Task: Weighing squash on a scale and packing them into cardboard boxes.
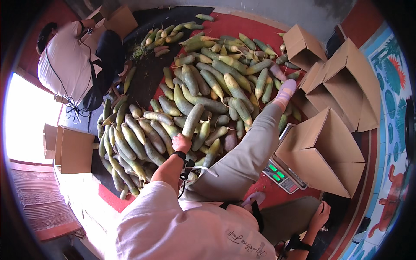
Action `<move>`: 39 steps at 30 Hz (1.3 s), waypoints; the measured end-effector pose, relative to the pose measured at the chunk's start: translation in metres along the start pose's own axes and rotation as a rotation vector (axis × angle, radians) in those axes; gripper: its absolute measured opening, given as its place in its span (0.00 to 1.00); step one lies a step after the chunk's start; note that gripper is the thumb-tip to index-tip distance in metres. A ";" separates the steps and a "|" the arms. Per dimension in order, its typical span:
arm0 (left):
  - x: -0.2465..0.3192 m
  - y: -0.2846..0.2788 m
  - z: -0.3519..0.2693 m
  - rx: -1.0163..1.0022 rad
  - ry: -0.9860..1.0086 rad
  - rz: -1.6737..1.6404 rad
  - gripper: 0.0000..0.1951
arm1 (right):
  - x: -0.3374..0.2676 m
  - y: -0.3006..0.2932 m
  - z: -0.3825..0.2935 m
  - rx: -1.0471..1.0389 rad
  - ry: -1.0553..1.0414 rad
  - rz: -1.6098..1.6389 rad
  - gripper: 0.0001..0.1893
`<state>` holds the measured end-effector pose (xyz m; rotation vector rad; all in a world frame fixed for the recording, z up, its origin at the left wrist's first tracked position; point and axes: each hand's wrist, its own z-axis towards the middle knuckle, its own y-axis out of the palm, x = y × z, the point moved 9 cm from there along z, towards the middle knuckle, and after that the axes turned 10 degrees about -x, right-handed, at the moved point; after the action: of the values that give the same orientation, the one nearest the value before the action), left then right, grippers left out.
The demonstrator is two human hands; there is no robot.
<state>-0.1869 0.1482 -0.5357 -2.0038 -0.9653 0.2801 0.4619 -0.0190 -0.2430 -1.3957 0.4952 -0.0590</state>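
My left hand (182, 143) grips the near end of a large green radish (193, 122), whose far end points away from me over the pile. Around it a broad heap of green radishes (133, 143) covers the floor, many with pale yellowish ends and thin roots. On my bent right knee rests my right hand (321, 214); its fingers are partly hidden, and no object shows in it. An open cardboard box (302, 156) sits tilted on a digital scale (281, 177) with lit green displays, at my right. My outstretched leg (240, 156) lies across the heap's right side.
Another person (68, 65) crouches at the far left by cardboard boxes (120, 21). More open cartons (349, 84) line the right, beside a decorated tiled wall (390, 97). A carton (76, 149) and a reddish wooden bench (42, 198) stand at left. Red matting (269, 190) covers the floor.
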 end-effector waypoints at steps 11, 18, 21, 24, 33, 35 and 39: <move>0.034 0.018 -0.021 -0.539 0.175 -1.039 0.22 | -0.005 0.002 0.004 0.027 -0.026 -0.009 0.11; 0.048 -0.043 -0.087 -0.723 0.330 -1.217 0.21 | -0.005 0.003 0.003 0.054 -0.013 0.041 0.11; 0.067 -0.073 -0.135 -0.795 0.463 -1.210 0.22 | -0.003 0.001 0.001 0.086 -0.018 0.058 0.11; 0.094 -0.105 -0.181 -0.849 0.703 -1.081 0.24 | 0.005 0.005 0.001 0.090 -0.010 0.069 0.11; 0.152 -0.123 -0.294 -1.128 0.999 -0.602 0.32 | -0.007 -0.002 -0.011 0.138 0.012 0.022 0.12; 0.157 -0.113 -0.317 -1.222 1.040 -0.418 0.33 | -0.021 -0.003 -0.015 0.116 -0.070 0.059 0.19; 0.166 -0.057 -0.336 -1.369 1.231 -0.144 0.29 | -0.113 -0.036 -0.024 0.085 -0.217 0.206 0.30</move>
<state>0.0694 0.0804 -0.2641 -2.4459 -0.3746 -1.9366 0.3606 -0.0110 -0.1771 -1.2449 0.4476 0.2339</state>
